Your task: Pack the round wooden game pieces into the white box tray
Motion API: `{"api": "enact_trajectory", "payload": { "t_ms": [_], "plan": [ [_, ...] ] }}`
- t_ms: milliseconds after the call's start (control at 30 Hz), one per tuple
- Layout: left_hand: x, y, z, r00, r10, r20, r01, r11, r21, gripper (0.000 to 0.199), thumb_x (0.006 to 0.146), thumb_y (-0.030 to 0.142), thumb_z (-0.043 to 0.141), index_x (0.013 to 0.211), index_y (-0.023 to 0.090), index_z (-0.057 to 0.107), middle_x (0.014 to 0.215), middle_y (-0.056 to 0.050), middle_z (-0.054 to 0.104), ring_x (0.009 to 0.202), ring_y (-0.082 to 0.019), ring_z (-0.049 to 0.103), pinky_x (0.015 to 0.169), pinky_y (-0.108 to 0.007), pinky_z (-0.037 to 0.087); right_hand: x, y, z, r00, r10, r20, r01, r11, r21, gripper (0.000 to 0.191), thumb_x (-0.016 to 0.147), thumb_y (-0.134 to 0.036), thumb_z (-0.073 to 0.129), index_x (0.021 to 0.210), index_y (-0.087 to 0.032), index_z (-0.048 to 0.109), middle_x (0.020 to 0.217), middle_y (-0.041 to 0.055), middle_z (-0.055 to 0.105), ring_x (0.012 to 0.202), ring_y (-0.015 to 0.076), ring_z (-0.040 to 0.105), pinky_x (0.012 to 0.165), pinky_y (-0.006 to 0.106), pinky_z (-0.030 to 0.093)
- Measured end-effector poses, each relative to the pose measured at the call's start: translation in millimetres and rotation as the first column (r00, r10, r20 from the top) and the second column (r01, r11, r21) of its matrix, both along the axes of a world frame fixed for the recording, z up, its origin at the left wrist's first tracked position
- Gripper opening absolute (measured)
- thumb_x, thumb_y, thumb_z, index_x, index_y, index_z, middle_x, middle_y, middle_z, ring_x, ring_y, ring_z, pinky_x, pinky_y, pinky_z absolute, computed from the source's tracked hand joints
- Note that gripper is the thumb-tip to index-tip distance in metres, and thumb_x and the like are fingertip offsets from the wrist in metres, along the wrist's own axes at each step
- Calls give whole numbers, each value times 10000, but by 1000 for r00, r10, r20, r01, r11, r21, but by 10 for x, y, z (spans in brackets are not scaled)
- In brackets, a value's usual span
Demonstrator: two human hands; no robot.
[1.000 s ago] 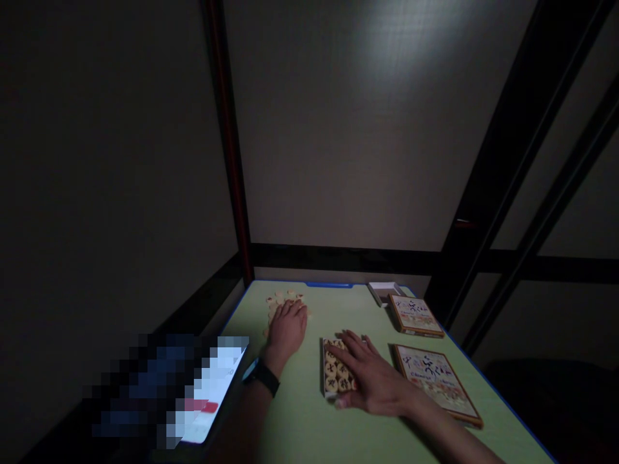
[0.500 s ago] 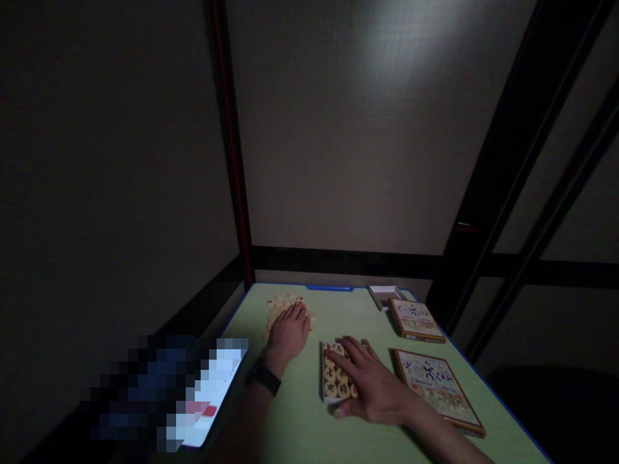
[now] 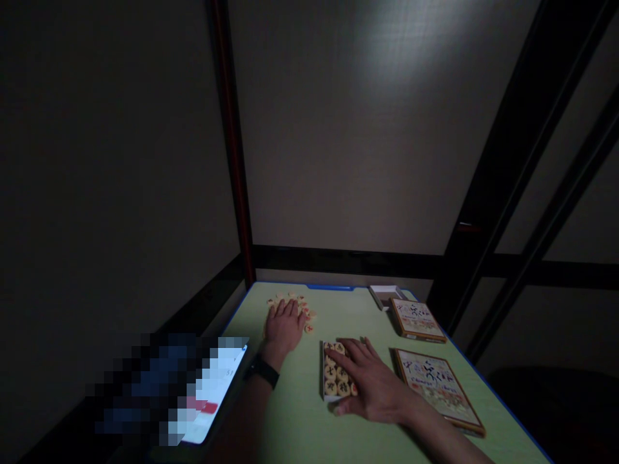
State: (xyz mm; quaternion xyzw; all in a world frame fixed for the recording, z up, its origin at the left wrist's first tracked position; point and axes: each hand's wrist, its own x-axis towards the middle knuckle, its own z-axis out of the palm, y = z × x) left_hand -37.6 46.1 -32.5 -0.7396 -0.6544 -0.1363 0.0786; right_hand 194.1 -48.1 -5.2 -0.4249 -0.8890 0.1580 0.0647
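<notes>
My left hand wears a black wristband. It lies flat with fingers spread over a loose cluster of round wooden Chinese chess pieces on the far left of the table, hiding many of them. My right hand spans a small open box, with its thumb at the near end and its fingers reaching over the pieces to the far end. Inside, round Chinese chess pieces lie in rows, marked in black; one red mark shows beside the hand. The box's right side is hidden under my palm.
Two Chinese chess boxes stand on the right: one nearer, one farther back. An open white tray sits behind them. A lit screen is at the lower left. Walls border the green table.
My left hand has shifted slightly left over the loose pieces, uncovering several red-marked ones on its right. My right hand and the box stay in place.
</notes>
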Motion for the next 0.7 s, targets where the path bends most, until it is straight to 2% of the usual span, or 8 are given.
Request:
{"api": "enact_trajectory", "payload": {
  "t_ms": [167,433,533,700],
  "plan": [
    [-35,31,-16,998,58,28,-58,998,-10,504,977,389,328,1398,191,521,1470,-94,494,1405,-329,373,1150,-548,258,2,-5,11,1000,4,-6,-4,1000,0,1023,698,-813,579,1525,-266,327,1538,206,340,1426,416,255,1132,688,80],
    [16,-36,-57,990,-136,37,135,990,28,462,980,421,331,1385,314,524,1492,-6,477,1442,-304,304,1181,-600,132,22,15,-43,1000,11,-22,-11,1000,23,1023,689,-818,584,1521,-280,332,1524,195,360,1416,413,272,1128,689,95],
    [47,-46,-38,990,-138,28,137,990,44,505,975,454,341,1430,282,476,1524,-26,428,1458,-308,267,1188,-603,97,22,18,-44,1000,12,-24,-11,1000,26,1013,689,-817,586,1517,-287,341,1517,192,368,1409,415,280,1124,690,102],
    [90,73,9,998,-44,39,44,999,-11,585,970,495,311,1463,205,433,1546,-69,384,1467,-336,232,1182,-624,85,7,10,-20,1000,8,-19,-8,1000,14,1010,696,-810,586,1519,-281,337,1527,193,353,1411,421,269,1121,695,101]
  ]
}}
